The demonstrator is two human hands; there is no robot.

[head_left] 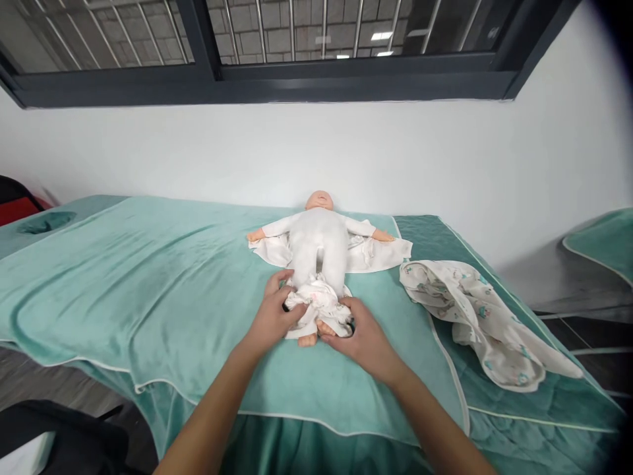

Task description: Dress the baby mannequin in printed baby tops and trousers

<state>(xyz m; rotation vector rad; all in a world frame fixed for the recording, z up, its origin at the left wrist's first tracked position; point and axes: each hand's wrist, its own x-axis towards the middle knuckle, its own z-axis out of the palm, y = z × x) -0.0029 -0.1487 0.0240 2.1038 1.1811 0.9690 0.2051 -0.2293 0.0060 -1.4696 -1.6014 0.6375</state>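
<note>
A baby doll (pixel 319 241) with a white cloth body lies on its back, arms spread and head toward the wall. White baby pants (pixel 319 300) with a faint print are bunched around its lower legs, and its feet poke out below them. On the left side of the bunched cloth, my left hand (pixel 274 313) is closed on the pants, thumb in front. Opposite it, my right hand (pixel 368 336) pinches the pants near the doll's foot. Beneath the doll's arms a white baby top (pixel 378 254) is spread out on either side.
A printed white cloth (pixel 479 316) lies crumpled to the right. Everything rests on a bed with a green sheet (pixel 163 284), against a white wall below a barred window (pixel 316 79). A black chair or bag (pixel 64 435) stands at the lower left.
</note>
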